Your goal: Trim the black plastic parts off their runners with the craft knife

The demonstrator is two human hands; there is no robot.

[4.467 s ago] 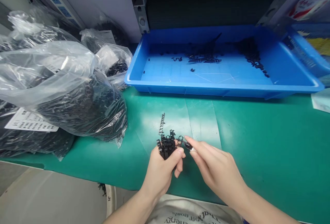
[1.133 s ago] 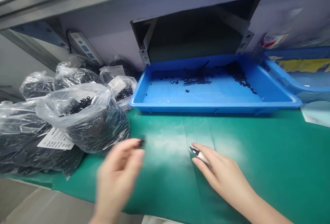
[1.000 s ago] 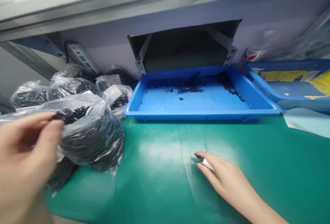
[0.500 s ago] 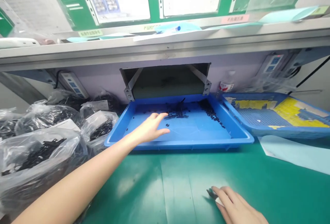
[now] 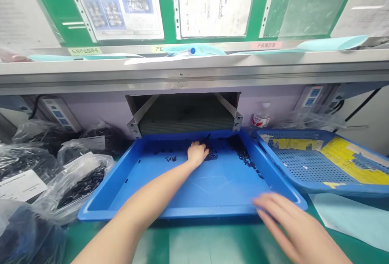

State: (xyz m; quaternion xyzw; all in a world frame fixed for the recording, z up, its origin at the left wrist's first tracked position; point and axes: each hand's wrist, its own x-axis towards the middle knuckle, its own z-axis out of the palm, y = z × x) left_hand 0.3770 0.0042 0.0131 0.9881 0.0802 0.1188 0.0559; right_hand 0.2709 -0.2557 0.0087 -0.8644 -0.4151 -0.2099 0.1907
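Left hand (image 5: 197, 153) is over small black parts (image 5: 213, 157) in rectangular blue plastic tray (image 5: 212, 211); right hand (image 5: 287, 217) blurred; can't tell either grip.

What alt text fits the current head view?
A left hand reaches into a blue tray among small black parts; the blurred right hand is near the tray's front. Filled clear bags stand left, a blue basket right.

Tray (image 5: 212, 211) on table (image 5: 82, 235), parts (image 5: 239, 149) inside; bags (image 5: 80, 187) lie to its left, basket (image 5: 299, 168) right, bottle (image 5: 260, 119) behind the basket.
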